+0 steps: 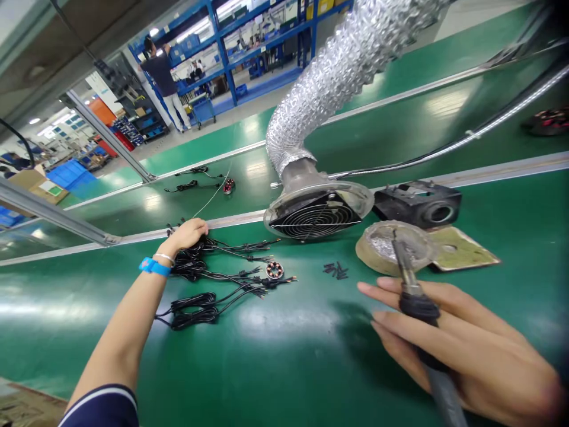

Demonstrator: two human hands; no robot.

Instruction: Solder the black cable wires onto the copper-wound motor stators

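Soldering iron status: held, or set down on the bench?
Held: the right grip has the soldering iron by its handle. Whether its tip touches the round container, I cannot tell.

a: what's at the back?
b: tall blue shelves [222,50] (a yellow box [320,8] sits near the top), with grey floor [164,141] in front.
a: and nearer?
b: a long green table [293,367], shiny, with pale patches of light [271,320] on it. a metal rail [240,220] crosses it, and a metal post [109,137] slants at left.
a: lamps?
b: one round ceiling light [34,121], far left.
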